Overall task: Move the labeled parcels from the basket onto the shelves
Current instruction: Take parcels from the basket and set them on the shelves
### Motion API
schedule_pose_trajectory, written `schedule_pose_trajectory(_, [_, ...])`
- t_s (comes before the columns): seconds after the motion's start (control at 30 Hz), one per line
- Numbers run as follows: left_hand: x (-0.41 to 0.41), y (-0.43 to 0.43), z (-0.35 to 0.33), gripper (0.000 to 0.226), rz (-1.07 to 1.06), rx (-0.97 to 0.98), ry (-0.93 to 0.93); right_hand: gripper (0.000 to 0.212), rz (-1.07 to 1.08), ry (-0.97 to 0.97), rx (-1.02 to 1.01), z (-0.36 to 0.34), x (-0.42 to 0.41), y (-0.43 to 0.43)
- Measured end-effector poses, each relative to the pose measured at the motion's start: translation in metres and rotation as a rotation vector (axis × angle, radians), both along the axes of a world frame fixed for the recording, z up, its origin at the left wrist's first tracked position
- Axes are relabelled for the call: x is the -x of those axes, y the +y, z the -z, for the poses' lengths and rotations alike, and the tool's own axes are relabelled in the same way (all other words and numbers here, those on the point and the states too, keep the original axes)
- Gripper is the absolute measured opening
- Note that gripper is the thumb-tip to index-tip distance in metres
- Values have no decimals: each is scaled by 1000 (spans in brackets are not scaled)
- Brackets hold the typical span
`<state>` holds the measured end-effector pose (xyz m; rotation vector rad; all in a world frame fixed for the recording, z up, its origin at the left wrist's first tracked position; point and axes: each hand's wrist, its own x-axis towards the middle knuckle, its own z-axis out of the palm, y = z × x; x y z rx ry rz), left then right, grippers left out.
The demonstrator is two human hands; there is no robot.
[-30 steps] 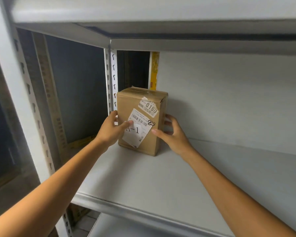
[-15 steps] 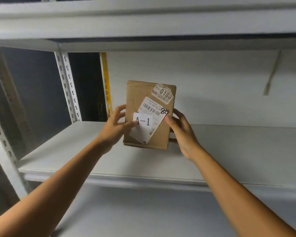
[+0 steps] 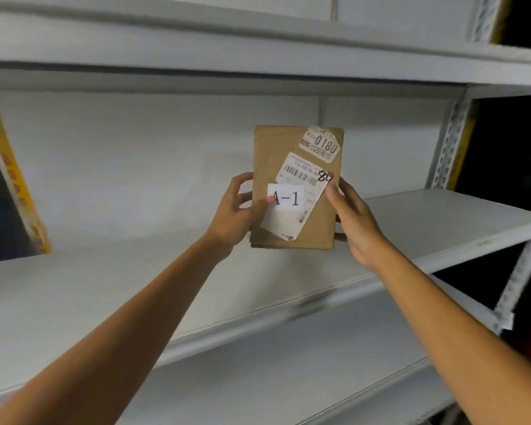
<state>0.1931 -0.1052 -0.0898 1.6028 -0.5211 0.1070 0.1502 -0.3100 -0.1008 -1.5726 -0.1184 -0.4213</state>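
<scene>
Parcel (image 3: 270, 154) further right (between both curled hands (image 3: 233, 216) (image 3: 354, 223))

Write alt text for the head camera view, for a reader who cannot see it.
A left hand and a right hand grip the sides of a brown cardboard parcel, upright at a white metal shelf. Its front bears a white A-1 label over a barcode sticker.

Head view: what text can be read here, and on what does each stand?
"A-1": white slip on the cardboard parcel.
"0180", with "0122-" above: top sticker.
"80", handwritten: barcode label.
Barcode digits and the remaining small print: too blurred to read.
</scene>
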Motion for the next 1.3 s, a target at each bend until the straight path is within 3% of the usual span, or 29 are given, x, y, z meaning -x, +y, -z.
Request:
schedule_pose_trajectory(0.37, [2,-155,22,51,399,25,29,51,431,44,-1,24,96,-118])
schedule_pose_trajectory(0.7, [113,-314,50,55,719,-156,-1,43,798,90,-193,67,250,-214])
schedule_pose_trajectory(0.8, [159,-360,76,45,808,-241,10,45,903,142,-263,98,304,-242])
schedule_pose_trajectory(1.03, [262,-449,152,47,974,-412,70,51,1048,269,-371,170,426,-291])
schedule_pose_trajectory(1.1, [287,-466,175,56,1024,-455,110,56,1095,309,-387,192,455,-302])
schedule_pose_trajectory(1.2, [318,-488,209,87,1087,-526,187,51,1142,352,-429,220,488,-307])
schedule_pose_trajectory(1.23, [327,-496,221,87,1103,-547,230,51,1159,367,-461,228,498,-309])
schedule_pose_trajectory(1.3, [348,-510,240,60,1126,-576,285,53,1203,413,-539,246,516,-316])
